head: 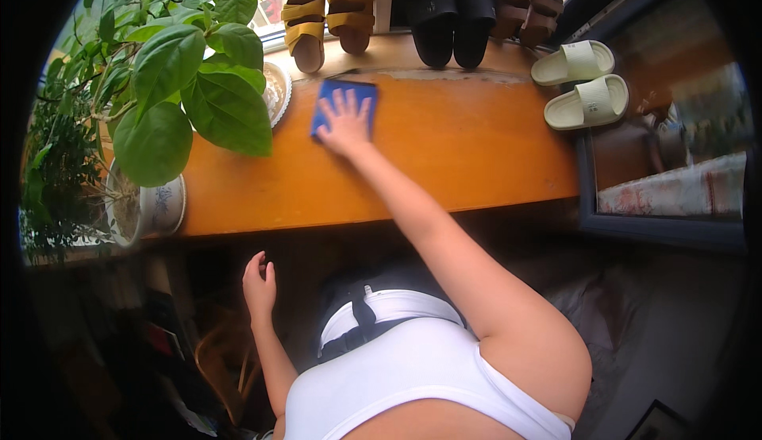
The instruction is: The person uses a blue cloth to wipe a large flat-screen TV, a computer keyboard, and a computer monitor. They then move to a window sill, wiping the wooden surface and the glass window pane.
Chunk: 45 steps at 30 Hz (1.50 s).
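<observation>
My right hand (345, 124) lies flat with spread fingers on a folded blue cloth (366, 91). The cloth rests on an orange-brown wooden sill (452, 142), near a worn, peeling strip (452, 75) at the back. Just left of the cloth is a white dish with a scalloped rim (280, 97), partly covered by leaves. My left hand (259, 291) hangs below the sill's front edge, fingers loosely curled and thumb apart, touching nothing.
Leafy plants (161, 70) crowd the left, one in a white patterned pot (164, 205). Along the window stand yellow sandals (348, 14), black slides (455, 20) and brown sandals (527, 8). Pale green slides (586, 100) lie at right beside an open window sash (589, 184).
</observation>
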{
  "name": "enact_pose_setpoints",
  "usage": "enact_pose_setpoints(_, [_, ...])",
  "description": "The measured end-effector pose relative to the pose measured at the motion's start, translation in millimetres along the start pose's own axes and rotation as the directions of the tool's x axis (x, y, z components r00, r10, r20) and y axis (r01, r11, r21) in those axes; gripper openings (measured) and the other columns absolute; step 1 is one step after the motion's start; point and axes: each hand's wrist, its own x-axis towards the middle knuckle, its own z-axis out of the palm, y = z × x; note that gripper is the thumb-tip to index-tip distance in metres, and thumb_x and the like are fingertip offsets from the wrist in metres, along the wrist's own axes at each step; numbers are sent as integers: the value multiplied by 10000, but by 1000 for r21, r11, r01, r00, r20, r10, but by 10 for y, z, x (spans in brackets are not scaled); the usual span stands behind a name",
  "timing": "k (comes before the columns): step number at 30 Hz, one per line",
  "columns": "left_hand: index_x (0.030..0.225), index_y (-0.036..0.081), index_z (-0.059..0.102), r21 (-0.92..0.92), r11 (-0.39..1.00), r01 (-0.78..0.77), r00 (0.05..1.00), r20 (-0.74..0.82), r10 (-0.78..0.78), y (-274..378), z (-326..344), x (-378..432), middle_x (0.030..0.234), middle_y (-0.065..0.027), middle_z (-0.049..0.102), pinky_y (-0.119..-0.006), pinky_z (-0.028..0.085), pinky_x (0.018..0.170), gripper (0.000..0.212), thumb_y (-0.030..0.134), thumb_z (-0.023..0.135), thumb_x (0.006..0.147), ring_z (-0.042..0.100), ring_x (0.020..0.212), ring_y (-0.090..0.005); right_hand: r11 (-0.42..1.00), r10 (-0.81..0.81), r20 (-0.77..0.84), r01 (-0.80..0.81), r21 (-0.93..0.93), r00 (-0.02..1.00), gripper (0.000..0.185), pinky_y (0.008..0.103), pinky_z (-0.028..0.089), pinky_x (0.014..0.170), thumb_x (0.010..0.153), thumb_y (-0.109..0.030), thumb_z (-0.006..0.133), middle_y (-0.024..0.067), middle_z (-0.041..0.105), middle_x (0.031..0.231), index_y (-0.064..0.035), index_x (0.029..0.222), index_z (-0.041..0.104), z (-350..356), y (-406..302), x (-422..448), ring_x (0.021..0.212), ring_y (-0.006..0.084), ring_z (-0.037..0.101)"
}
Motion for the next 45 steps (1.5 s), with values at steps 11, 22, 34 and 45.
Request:
enact_pose_setpoints(11, [1207, -2, 607, 36, 991, -132, 982, 143, 125, 406, -6, 445, 1150, -184, 658, -371, 509, 876, 321, 139, 630, 920, 652, 993, -296, 997, -72, 39, 71, 41, 997, 634, 699, 65, 1131, 860, -439, 570, 97, 250, 1604, -298, 1462, 427, -194, 142, -640, 1491, 307, 182])
enact_pose_setpoints(22, [1142, 0, 632, 42, 939, -342, 930, 161, 332, 963, 438, 624, 1120, -181, 666, -381, 512, 873, 284, 145, 652, 899, 654, 1011, -321, 923, 345, -323, -382, -56, 881, 383, 640, 186, 1134, 857, -313, 635, 80, 592, 1320, -156, 1205, 661, -1103, 2167, -1816, 1338, 283, 441])
enact_pose_setpoints(34, [1208, 43, 603, 176, 780, -601, 796, 218, 564, 1695, 1133, 1213, 1239, -153, 608, -418, 493, 883, 392, 131, 682, 834, 600, 1103, -332, 966, 4, -458, 115, 232, 889, 113, 365, 500, 727, 736, -174, 737, 33, 621, 776, -104, 811, 688, -411, 932, -970, 823, 220, 624])
enact_pose_setpoints(45, [1245, 51, 588, 259, 779, -571, 820, 206, 533, 1338, 1302, 1072, 1423, -153, 507, -503, 417, 1010, 432, 104, 678, 827, 483, 1310, -295, 935, 47, -446, 118, 335, 894, 142, 377, 493, 713, 794, -161, 740, 68, 626, 797, -79, 749, 634, -514, 789, -1009, 783, 258, 625])
